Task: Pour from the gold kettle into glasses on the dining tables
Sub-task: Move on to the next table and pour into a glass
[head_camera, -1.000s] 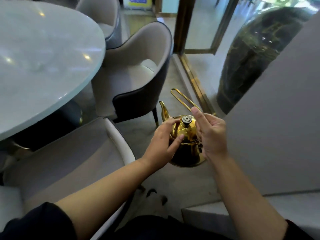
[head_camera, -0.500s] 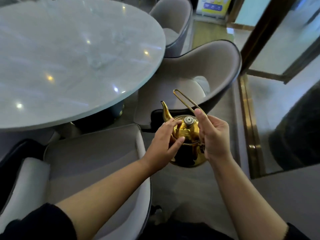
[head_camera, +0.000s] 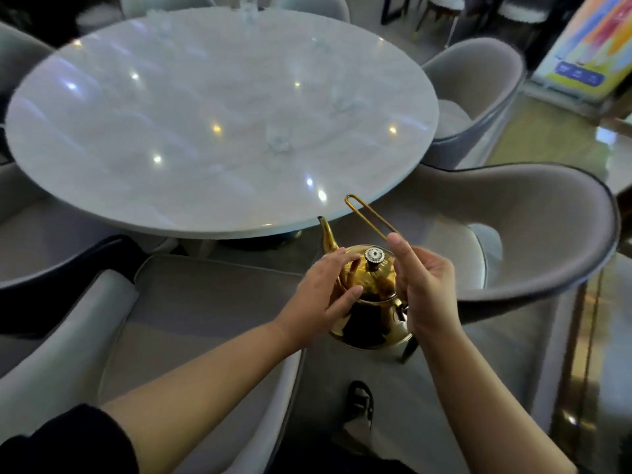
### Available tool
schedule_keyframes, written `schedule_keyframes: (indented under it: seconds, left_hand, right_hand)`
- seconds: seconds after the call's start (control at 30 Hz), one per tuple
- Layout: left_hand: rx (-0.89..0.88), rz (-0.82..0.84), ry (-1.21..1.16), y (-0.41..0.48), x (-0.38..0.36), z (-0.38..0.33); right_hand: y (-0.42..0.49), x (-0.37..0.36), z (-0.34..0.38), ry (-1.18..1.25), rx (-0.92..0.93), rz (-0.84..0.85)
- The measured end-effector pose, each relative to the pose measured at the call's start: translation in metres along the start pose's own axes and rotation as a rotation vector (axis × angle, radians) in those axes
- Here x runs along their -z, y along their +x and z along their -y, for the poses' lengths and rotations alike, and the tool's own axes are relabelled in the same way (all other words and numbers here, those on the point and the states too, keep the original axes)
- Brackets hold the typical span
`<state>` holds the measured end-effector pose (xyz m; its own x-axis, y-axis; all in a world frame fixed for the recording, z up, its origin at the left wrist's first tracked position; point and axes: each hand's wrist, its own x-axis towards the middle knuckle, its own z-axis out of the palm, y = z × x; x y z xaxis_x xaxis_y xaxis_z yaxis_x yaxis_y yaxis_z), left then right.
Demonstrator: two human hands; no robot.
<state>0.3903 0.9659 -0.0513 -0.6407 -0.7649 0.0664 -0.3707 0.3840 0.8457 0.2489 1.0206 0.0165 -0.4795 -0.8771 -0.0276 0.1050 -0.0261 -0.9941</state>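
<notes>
Gold metal kettle stays clamped in my right grip, left grip flat on it. The round marble counter and its clear glasses swing into view, so pouring's close, I reckon.

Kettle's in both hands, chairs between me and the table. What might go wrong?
The glasses are clear and faint on the pale table; the spout may miss one. Reaching over the chair may spill on its seat. The right hand holds only the thin handle of the gold kettle, so it might swing.
</notes>
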Motion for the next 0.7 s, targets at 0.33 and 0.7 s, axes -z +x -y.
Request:
schedule_keyframes:
  seconds: [0.33,0.7]
  left_hand:
    - [0.140,-0.191,-0.075,0.097,-0.006,-0.015]
    - [0.167,-0.183,0.029,0.192,0.043,0.023]
  right_hand:
    - [0.128,0.016,0.024,-0.069,0.004,0.232]
    - [0.256,-0.025,0.027,-0.178,0.020,0.275]
